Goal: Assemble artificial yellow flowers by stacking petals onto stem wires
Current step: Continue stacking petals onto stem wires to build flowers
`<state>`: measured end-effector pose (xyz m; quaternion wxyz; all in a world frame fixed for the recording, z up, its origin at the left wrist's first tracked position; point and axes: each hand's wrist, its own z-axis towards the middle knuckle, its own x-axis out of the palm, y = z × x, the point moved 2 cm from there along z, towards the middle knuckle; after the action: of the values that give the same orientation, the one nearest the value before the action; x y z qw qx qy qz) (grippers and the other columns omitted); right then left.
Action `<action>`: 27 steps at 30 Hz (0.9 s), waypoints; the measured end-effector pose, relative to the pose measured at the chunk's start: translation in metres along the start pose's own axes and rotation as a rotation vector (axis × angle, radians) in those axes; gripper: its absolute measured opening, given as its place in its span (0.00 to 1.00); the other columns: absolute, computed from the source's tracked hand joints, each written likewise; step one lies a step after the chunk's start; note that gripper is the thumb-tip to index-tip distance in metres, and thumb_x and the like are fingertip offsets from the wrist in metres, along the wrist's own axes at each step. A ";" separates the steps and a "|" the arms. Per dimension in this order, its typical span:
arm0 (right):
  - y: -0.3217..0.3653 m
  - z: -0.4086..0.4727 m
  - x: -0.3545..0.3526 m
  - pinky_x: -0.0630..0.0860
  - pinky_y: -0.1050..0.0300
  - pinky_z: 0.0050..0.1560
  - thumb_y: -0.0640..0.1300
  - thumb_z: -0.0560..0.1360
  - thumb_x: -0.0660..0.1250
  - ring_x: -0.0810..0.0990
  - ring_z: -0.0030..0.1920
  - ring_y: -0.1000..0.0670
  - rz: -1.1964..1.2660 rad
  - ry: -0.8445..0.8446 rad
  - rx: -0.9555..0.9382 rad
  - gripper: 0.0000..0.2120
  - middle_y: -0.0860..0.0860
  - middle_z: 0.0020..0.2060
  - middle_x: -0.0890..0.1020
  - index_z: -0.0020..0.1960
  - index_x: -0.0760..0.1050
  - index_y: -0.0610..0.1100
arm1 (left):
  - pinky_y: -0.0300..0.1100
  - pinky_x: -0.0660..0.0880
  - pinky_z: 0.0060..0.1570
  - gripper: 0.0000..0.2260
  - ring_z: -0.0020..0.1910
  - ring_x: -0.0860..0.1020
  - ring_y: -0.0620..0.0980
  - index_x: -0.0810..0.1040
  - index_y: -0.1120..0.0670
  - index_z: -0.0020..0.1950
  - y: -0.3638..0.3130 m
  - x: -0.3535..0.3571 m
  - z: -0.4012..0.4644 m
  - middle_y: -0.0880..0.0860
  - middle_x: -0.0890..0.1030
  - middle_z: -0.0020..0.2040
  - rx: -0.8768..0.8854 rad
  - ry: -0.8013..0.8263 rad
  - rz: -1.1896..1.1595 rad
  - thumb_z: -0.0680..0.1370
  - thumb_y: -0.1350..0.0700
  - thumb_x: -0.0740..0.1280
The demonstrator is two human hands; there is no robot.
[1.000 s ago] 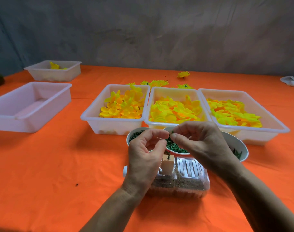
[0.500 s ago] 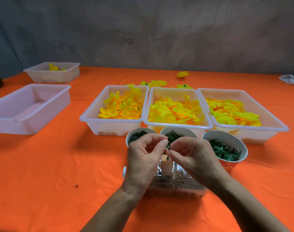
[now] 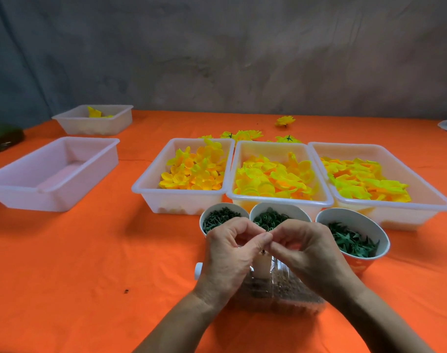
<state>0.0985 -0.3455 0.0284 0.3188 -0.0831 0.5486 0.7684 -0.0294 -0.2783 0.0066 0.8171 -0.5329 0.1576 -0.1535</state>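
Three white trays hold yellow petals: the left tray [image 3: 151, 186], the middle tray [image 3: 236, 197] and the right tray [image 3: 441, 203]. In front stand three cups of green parts: the left cup [image 3: 221, 217], the middle cup [image 3: 270, 217] and the right cup [image 3: 352, 239]. A white block [image 3: 261, 267] sits on a clear plastic box [image 3: 281, 296]. My left hand [image 3: 228, 258] and my right hand [image 3: 306, 250] meet fingertip to fingertip just above the block. They pinch the top of a thin stem wire and a small green piece, which the fingers mostly hide.
An empty white tray [image 3: 51, 174] lies at the left, and a smaller tray [image 3: 95, 121] with a few petals behind it. Finished yellow flowers [image 3: 242, 135] lie behind the petal trays. The orange tablecloth [image 3: 90, 263] covers the table.
Both hands have sunk closer to the white block, fingertips pressed nearer together. My right hand has come off the cups, so the right cup now shows.
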 end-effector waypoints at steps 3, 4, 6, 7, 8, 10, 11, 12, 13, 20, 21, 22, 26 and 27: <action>0.003 0.001 -0.001 0.73 0.56 0.29 0.38 0.68 0.75 0.76 0.28 0.57 0.055 0.038 0.029 0.07 0.50 0.28 0.82 0.36 0.83 0.50 | 0.36 0.75 0.38 0.02 0.35 0.80 0.43 0.83 0.50 0.37 -0.001 -0.010 0.010 0.50 0.83 0.35 -0.043 0.174 -0.050 0.69 0.54 0.74; 0.003 0.002 -0.002 0.71 0.60 0.28 0.37 0.67 0.75 0.76 0.28 0.58 0.066 0.042 0.036 0.08 0.49 0.28 0.82 0.36 0.83 0.50 | 0.37 0.75 0.38 0.02 0.36 0.80 0.43 0.84 0.50 0.38 -0.001 -0.016 0.016 0.51 0.84 0.36 -0.062 0.205 -0.064 0.69 0.53 0.74; 0.003 0.004 -0.002 0.69 0.67 0.27 0.34 0.67 0.76 0.75 0.27 0.59 0.091 0.063 0.060 0.09 0.48 0.27 0.82 0.34 0.82 0.47 | 0.42 0.76 0.40 0.07 0.37 0.79 0.44 0.83 0.53 0.38 0.003 -0.030 0.033 0.54 0.84 0.38 -0.075 0.174 -0.034 0.72 0.51 0.72; 0.004 0.005 -0.003 0.69 0.68 0.28 0.33 0.66 0.75 0.75 0.26 0.59 0.115 0.086 0.076 0.09 0.48 0.27 0.82 0.33 0.82 0.45 | 0.42 0.74 0.40 0.08 0.36 0.78 0.42 0.82 0.54 0.37 0.006 -0.037 0.043 0.52 0.83 0.35 -0.066 0.126 0.019 0.74 0.51 0.71; 0.005 0.006 -0.003 0.69 0.68 0.28 0.33 0.66 0.75 0.75 0.26 0.59 0.145 0.112 0.090 0.09 0.47 0.27 0.82 0.32 0.82 0.44 | 0.40 0.72 0.38 0.10 0.33 0.75 0.40 0.81 0.54 0.35 0.010 -0.046 0.056 0.47 0.81 0.31 -0.049 0.064 0.103 0.75 0.52 0.70; 0.006 0.009 -0.005 0.70 0.68 0.29 0.32 0.66 0.75 0.77 0.27 0.58 0.187 0.159 0.107 0.08 0.46 0.27 0.82 0.31 0.82 0.42 | 0.40 0.67 0.35 0.12 0.31 0.72 0.42 0.79 0.54 0.34 0.018 -0.063 0.084 0.45 0.75 0.27 -0.022 -0.076 0.344 0.77 0.53 0.68; 0.007 0.011 -0.006 0.71 0.68 0.30 0.32 0.66 0.75 0.77 0.28 0.58 0.194 0.184 0.113 0.08 0.46 0.27 0.83 0.31 0.82 0.41 | 0.42 0.67 0.36 0.11 0.34 0.74 0.46 0.80 0.54 0.36 0.023 -0.072 0.098 0.46 0.77 0.30 -0.029 -0.124 0.485 0.77 0.52 0.67; 0.007 0.012 -0.007 0.72 0.68 0.30 0.32 0.65 0.75 0.78 0.28 0.58 0.193 0.211 0.117 0.07 0.46 0.28 0.83 0.32 0.82 0.40 | 0.43 0.68 0.39 0.11 0.40 0.77 0.51 0.81 0.56 0.40 0.030 -0.080 0.114 0.52 0.81 0.37 -0.055 -0.142 0.632 0.77 0.51 0.66; 0.007 0.014 -0.008 0.72 0.68 0.31 0.32 0.65 0.75 0.78 0.29 0.58 0.191 0.237 0.120 0.06 0.46 0.28 0.83 0.32 0.82 0.39 | 0.44 0.69 0.44 0.11 0.48 0.78 0.56 0.83 0.56 0.46 0.038 -0.087 0.128 0.56 0.82 0.46 -0.093 -0.134 0.761 0.78 0.50 0.65; 0.006 0.023 -0.012 0.73 0.63 0.33 0.41 0.62 0.76 0.79 0.32 0.53 0.241 0.340 0.223 0.06 0.44 0.30 0.83 0.34 0.82 0.40 | 0.49 0.66 0.65 0.17 0.68 0.66 0.62 0.76 0.50 0.65 0.082 -0.109 0.201 0.62 0.71 0.68 -0.340 0.052 1.077 0.79 0.46 0.61; 0.005 0.024 -0.012 0.72 0.63 0.33 0.40 0.63 0.77 0.79 0.32 0.53 0.251 0.352 0.236 0.05 0.45 0.30 0.83 0.34 0.82 0.40 | 0.49 0.66 0.66 0.18 0.68 0.66 0.61 0.75 0.49 0.66 0.085 -0.109 0.206 0.61 0.70 0.69 -0.377 0.076 1.075 0.79 0.45 0.61; 0.004 0.025 -0.013 0.72 0.64 0.33 0.38 0.64 0.77 0.79 0.32 0.54 0.256 0.366 0.242 0.04 0.46 0.30 0.83 0.34 0.82 0.41 | 0.50 0.66 0.67 0.18 0.69 0.67 0.61 0.74 0.49 0.67 0.089 -0.109 0.211 0.60 0.70 0.70 -0.406 0.105 1.068 0.79 0.44 0.60; 0.003 0.027 -0.016 0.73 0.64 0.34 0.39 0.66 0.77 0.80 0.33 0.55 0.255 0.412 0.255 0.04 0.48 0.31 0.84 0.35 0.83 0.43 | 0.48 0.70 0.61 0.18 0.64 0.73 0.59 0.77 0.56 0.62 0.096 -0.104 0.218 0.59 0.76 0.64 -0.444 0.171 1.020 0.80 0.46 0.60; 0.003 0.028 -0.016 0.73 0.64 0.34 0.40 0.65 0.77 0.80 0.33 0.55 0.268 0.425 0.258 0.03 0.48 0.31 0.84 0.35 0.83 0.44 | 0.48 0.71 0.56 0.16 0.60 0.75 0.59 0.80 0.57 0.54 0.096 -0.104 0.218 0.61 0.79 0.59 -0.431 0.145 0.996 0.80 0.46 0.61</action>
<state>0.1155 -0.3277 0.0491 0.1002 -0.1276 0.7026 0.6928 -0.0231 -0.0186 0.0116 0.6503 -0.5373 0.4747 0.2512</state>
